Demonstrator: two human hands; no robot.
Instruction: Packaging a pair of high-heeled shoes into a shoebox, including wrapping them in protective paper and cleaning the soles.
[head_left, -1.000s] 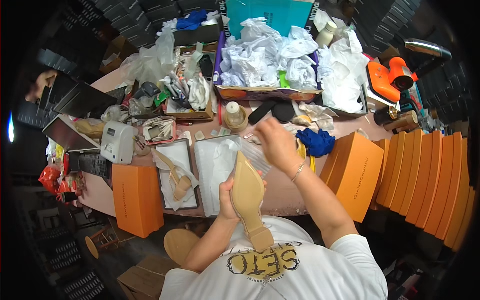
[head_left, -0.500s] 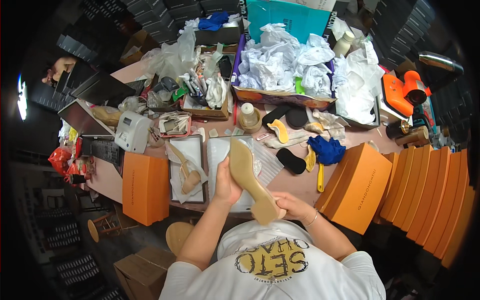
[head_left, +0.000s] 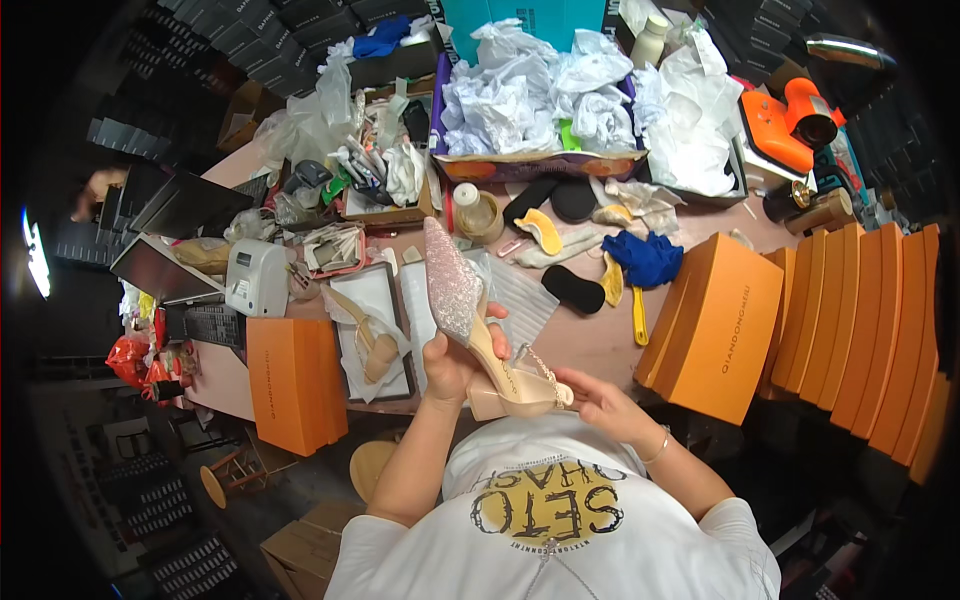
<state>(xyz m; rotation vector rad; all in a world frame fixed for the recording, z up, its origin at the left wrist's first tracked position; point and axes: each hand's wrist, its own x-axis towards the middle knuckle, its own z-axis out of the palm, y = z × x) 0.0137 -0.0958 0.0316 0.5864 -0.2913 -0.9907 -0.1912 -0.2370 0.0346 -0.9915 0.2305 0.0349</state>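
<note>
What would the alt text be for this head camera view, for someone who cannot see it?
A person holds a glittery pink heeled shoe in both hands, left hand at its middle, right hand at the heel, above a cluttered table with orange boxes and crumpled white paper.

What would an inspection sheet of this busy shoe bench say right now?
Surface: worktable, crowded.
Job's things: glittery pointed shoe with block heel, held up; a second shoe lies in an open box.
Clutter: crumpled white paper, blue cloth, black pads, small label printer.
Hands: left hand grips the shoe's middle; right hand is at its heel and strap.
Cables: nothing seen.
Surroundings: orange boxes stacked at right, one at left, dark shelving behind.
</note>
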